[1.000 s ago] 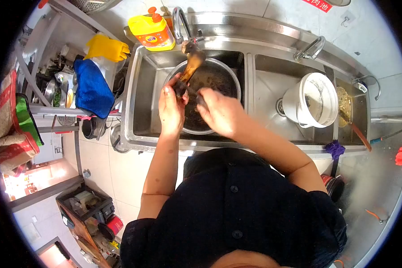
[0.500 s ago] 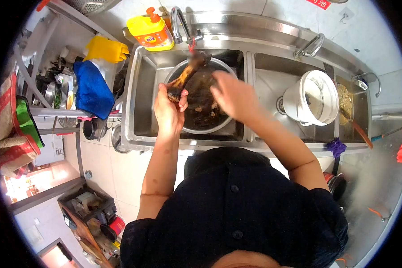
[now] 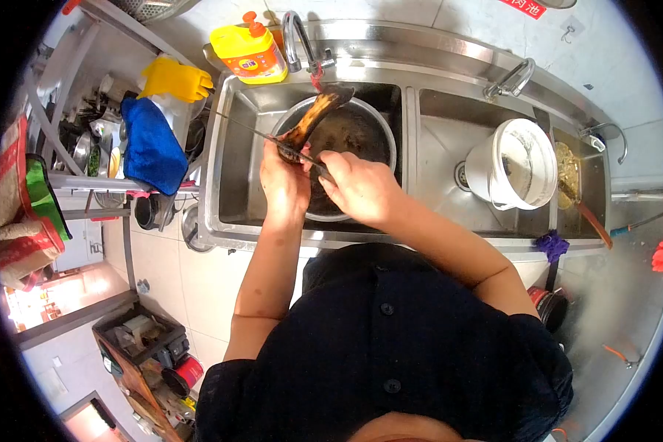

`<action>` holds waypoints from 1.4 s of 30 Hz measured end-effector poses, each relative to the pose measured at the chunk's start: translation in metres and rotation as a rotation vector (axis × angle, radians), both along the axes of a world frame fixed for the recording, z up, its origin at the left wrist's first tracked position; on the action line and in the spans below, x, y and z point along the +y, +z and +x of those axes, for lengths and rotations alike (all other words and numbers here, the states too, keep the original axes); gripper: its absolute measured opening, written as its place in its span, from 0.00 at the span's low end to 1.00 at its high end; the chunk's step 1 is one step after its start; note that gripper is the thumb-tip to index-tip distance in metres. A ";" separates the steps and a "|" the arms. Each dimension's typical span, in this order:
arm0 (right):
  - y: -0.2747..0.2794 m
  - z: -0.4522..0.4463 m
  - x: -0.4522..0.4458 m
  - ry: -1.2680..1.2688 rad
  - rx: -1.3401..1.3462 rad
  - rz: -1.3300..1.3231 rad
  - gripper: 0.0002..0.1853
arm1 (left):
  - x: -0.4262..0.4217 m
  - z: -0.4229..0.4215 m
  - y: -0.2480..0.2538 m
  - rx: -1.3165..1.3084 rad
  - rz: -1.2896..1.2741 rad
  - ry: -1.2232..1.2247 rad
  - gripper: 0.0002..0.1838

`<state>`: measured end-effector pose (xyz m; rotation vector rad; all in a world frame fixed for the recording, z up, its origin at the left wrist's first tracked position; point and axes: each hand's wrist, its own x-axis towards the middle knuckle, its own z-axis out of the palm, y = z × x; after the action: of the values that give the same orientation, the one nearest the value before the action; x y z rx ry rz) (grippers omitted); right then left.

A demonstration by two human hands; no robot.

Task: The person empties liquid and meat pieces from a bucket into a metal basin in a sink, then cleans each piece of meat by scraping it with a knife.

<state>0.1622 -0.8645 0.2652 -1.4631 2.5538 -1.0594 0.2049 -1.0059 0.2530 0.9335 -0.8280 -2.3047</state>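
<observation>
A charred brown and yellow piece, apparently a bone-in animal leg [image 3: 314, 121], slants over a round metal basin [image 3: 391, 140] in the left sink. My left hand [image 3: 283, 183] is wrapped round its lower end. My right hand [image 3: 361, 188] grips the dark handle of a knife [image 3: 252, 129], whose long thin blade crosses the leg's lower end and points to the upper left. Dark, murky water with bits in it fills part of the basin.
A yellow detergent bottle [image 3: 250, 55] stands behind the left sink beside a faucet [image 3: 295, 40]. The middle sink holds a white bucket [image 3: 493, 166]; a strainer-like item [image 3: 569, 177] lies in the right one. Blue cloth [image 3: 155, 146] and yellow gloves [image 3: 175, 79] hang at left.
My right hand, blurred over the basin half a second ago, has moved down and left to the leg. The knife blade now lies across the leg's lower end, which my left hand still holds.
</observation>
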 end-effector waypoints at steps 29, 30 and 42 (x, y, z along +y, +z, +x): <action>-0.030 -0.089 0.025 -0.372 -0.778 -0.471 0.17 | -0.033 0.021 -0.018 0.212 0.411 -0.430 0.12; -0.030 -0.090 0.025 -0.338 -0.978 -0.524 0.17 | -0.032 0.019 -0.018 0.200 0.427 -0.471 0.12; -0.013 -0.090 0.036 -0.336 -0.986 -0.424 0.12 | -0.019 0.021 -0.008 -0.015 -0.205 -0.634 0.20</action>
<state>0.0727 -0.8288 0.2521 -0.2974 1.9006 -1.8348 0.2256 -1.0249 0.2450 0.6564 -1.5069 -2.6508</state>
